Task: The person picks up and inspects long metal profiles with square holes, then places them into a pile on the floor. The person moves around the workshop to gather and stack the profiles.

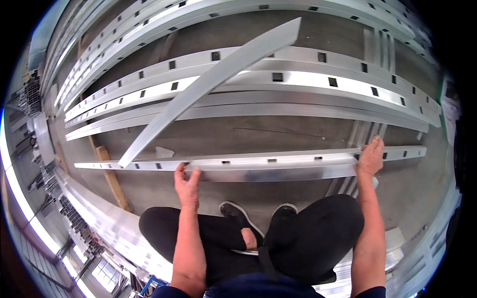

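A long silvery metal profile with a row of small rectangular holes lies crosswise in front of my knees. My left hand grips it left of its middle, thumb and forefinger on its near edge and top. Toward its right end, my right hand is wrapped over it, fingers reaching across to the far side. The fingertips beneath the profile are hidden. A plain flat metal bar slants away from the profile's left part, resting across the farther profiles; its near tip overlaps the held profile.
Beyond are several parallel punched metal profiles, and more farther back. A wooden beam and metal supports run beneath. Stacked metal lengths lie to my left. My shoes stand on the grey floor.
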A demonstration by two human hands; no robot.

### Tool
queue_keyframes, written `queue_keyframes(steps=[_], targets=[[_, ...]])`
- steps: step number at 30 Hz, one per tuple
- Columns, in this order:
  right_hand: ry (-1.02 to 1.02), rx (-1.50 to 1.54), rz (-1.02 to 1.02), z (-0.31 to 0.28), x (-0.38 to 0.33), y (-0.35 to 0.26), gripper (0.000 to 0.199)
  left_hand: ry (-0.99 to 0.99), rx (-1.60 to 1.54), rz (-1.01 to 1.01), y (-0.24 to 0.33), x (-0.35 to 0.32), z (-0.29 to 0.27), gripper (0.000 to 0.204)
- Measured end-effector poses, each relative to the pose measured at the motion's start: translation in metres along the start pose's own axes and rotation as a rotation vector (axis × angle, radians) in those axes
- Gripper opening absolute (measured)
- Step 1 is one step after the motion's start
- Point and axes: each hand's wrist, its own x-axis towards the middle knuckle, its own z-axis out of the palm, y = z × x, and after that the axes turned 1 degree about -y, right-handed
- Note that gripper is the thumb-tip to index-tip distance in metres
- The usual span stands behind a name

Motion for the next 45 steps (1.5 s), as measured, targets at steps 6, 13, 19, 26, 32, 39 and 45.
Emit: queue_keyframes(steps=[6, 13, 19, 26, 32, 39, 45], targets=[[0.015, -0.100, -0.092, 0.008, -0.003, -0.004, 0.034, 0.343, 0.511, 0.098, -0.001, 0.027, 0.013, 0.049], [-0.059, 0.063, -0.019, -0.008, -0.010, -0.020, 0.036, 0.427, 0.441, 0.150, -0.010, 0.036, 0.024, 0.052], [-0.019, 0.101, -0.046, -0.004, -0.010, -0.011, 0.035, 0.509, 0.228, 0.164, -0.030, 0.050, 0.029, 0.045], [0.059, 0.093, -0.075, -0.002, -0.011, -0.013, 0.030, 0.509, 0.088, 0.132, -0.037, 0.052, 0.029, 0.047], [0.082, 0.092, -0.086, 0.000, -0.011, -0.007, 0.030, 0.497, 0.276, 0.198, -0.042, 0.059, 0.024, 0.048], [0.093, -0.106, -0.112, 0.005, -0.009, -0.017, 0.033, 0.473, 0.284, 0.209, -0.040, 0.055, 0.017, 0.041], [0.009, 0.024, -0.064, -0.011, -0.014, -0.012, 0.043, 0.497, 0.279, 0.197, -0.032, 0.050, 0.033, 0.032]])
